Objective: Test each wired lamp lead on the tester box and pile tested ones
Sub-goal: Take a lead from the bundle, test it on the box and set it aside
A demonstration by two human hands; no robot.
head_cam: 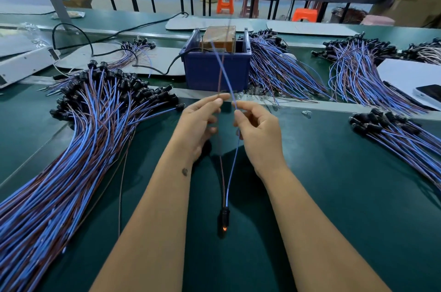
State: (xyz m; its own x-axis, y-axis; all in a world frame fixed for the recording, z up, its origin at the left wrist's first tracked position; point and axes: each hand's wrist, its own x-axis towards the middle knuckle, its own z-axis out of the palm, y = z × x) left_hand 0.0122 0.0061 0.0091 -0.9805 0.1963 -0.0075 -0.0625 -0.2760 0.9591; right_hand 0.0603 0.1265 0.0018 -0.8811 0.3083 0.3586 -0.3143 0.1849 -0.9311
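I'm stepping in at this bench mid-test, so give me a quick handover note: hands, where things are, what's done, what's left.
Left hand: pinches the brown wire of the current lead.
Right hand: pinches its blue wire.
Both wires run up to the tester box; the lead's lamp hangs near you and glows orange, so this one seems to pass.
A big pile of leads lies to the left, more bundles to the right of the box. Which pile is tested I cannot tell.
Left: lay this lead on the tested pile, then take the next.
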